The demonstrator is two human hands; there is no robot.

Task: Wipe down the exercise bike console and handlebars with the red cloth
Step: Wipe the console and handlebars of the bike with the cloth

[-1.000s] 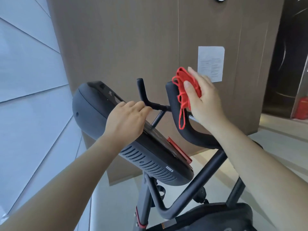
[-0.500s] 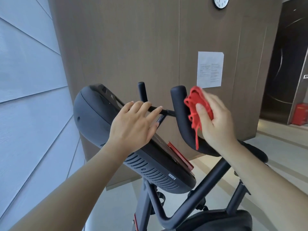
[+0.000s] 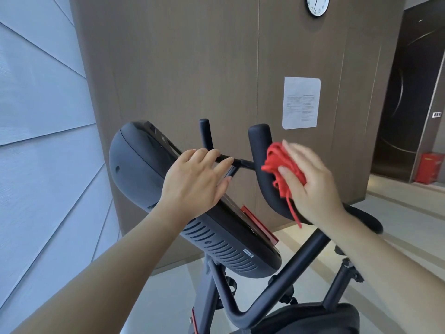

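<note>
Pressing red cloth against handlebar — right hand

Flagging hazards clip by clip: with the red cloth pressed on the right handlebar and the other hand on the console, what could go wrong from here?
1. A loose strand of the red cloth dangles below the right hand; it might snag on the handlebar or frame.
2. The cloth is bunched up, so it may skip parts of the grip.
3. The left hand lies on the tilted console; leaning on it could shift it or smear the screen.
</note>
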